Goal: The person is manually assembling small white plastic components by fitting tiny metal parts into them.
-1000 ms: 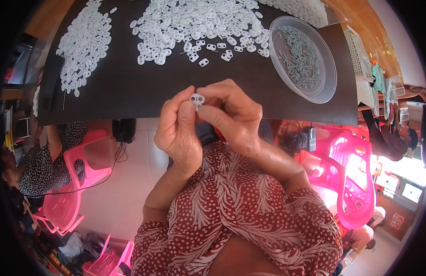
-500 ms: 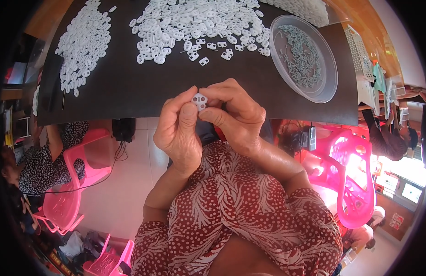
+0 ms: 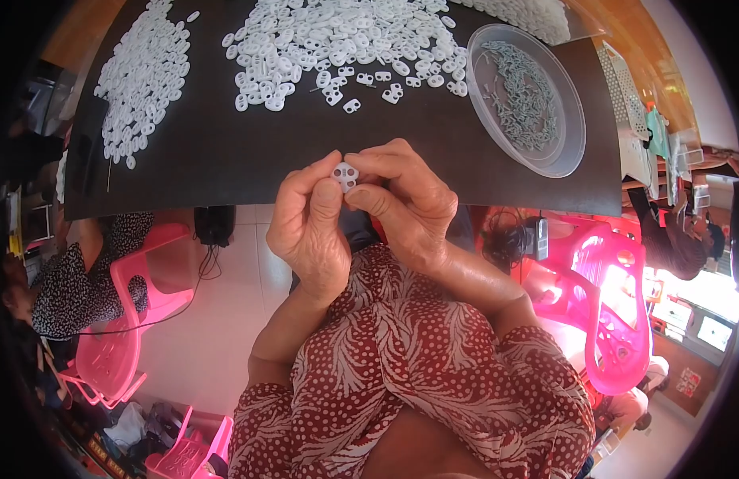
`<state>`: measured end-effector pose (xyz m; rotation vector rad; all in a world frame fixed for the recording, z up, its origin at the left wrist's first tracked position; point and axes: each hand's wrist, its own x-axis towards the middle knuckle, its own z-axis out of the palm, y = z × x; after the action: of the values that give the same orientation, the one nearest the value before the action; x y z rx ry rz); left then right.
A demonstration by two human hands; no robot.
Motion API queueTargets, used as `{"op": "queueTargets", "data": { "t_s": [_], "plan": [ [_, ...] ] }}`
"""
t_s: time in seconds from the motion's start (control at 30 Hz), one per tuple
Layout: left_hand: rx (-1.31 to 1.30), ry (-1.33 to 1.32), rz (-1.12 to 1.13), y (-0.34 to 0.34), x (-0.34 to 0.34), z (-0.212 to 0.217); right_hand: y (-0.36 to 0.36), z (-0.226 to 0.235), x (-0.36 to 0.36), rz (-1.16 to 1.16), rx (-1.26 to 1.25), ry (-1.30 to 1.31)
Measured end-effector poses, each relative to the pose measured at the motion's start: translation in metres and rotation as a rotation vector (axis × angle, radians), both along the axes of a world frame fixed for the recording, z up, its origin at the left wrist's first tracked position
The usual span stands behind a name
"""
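Between both hands, just above the table's near edge, is a small white plastic piece with several holes [image 3: 346,175]. My left hand [image 3: 312,223] pinches its left side between thumb and forefinger. From the other side my right hand [image 3: 405,199] grips it the same way, thumb below and fingers above. The fingertips cover its edges. Beyond the hands lies a large heap of similar white oval pieces [image 3: 337,40], with a few loose two-holed pieces [image 3: 352,105] at its near side. To the right, a clear round tray [image 3: 573,152] holds many small grey-green pins [image 3: 525,96].
A second spread of white oval pieces [image 3: 142,88] lies on the left of the dark table [image 3: 217,164]. More white pieces [image 3: 521,16] fill a container at the far right. Pink plastic chairs [image 3: 118,343] stand on both sides. A person in patterned clothing [image 3: 70,291] sits at left.
Both hands keep their pinch on the white piece, and it has barely moved. The right hand's fingers have shifted very slightly. The heaps and the tray look the same.
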<state>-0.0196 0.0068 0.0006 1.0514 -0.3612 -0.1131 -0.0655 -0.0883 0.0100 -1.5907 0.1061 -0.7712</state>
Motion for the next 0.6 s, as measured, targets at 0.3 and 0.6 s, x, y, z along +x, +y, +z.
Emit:
{"op": "queueTargets", "data": {
  "t_s": [0.3, 0.6],
  "plan": [
    [0.013, 0.033, -0.005, -0.0001, -0.0006, 0.0001, 0.0006, -0.0047, 0.0016, -0.078, -0.142, -0.019],
    [0.028, 0.045, 0.004, -0.0016, -0.0009, -0.0032, 0.0005, -0.0017, 0.0032, -0.114, -0.203, -0.018]
  ]
}}
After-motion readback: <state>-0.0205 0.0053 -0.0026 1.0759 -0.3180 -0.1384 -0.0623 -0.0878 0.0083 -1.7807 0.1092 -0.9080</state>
